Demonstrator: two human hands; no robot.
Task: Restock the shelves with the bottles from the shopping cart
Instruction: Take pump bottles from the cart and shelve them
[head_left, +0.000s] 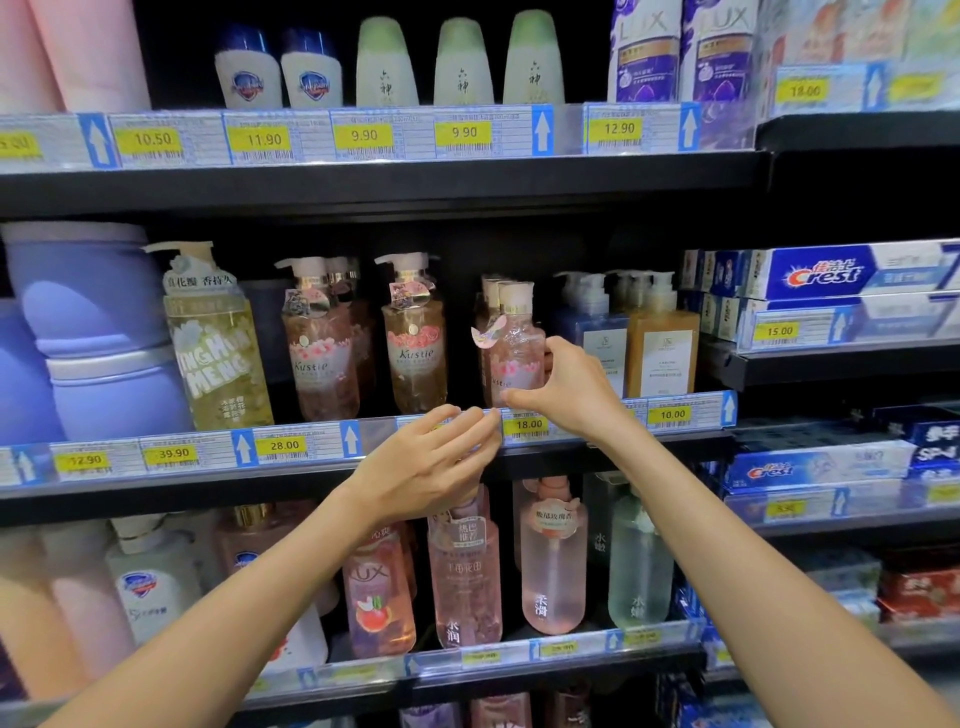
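On the middle shelf (363, 470), directly under our right hand (563, 387), stands the pink Kustie bottle (511, 358) with a cream cap. Our right hand curls round its right side: fingers on the upper shoulder, thumb pressing near the base at the front. The bottle stands upright on the shelf, its foot just behind the price rail, above the 18.00 price tag (525, 425). More bottles of the same kind line up behind it.

Our left hand (431, 457) sits lower and to the left of the right hand, fingers stretched out loosely and close together, holding nothing. Its fingertips (485, 423) reach the price rail just left of the 18.00 tag, near the right thumb; we cannot tell whether they touch the rail.

Left of the right hand, on the same shelf: a gold-tinted Kustie pump bottle (415, 338), then a pink Kustie pump bottle (319, 343), then a yellowish pump bottle (215, 343) with large white lettering. Right of the hand: a blue pump bottle (592, 327) and an amber pump bottle (662, 343), both with white labels.

Below the left hand, on the next shelf down, a pink Lux bottle (376, 597) and pale pink bottles stand in a row. Far right of both hands, Crest toothpaste boxes (821, 273) are stacked.
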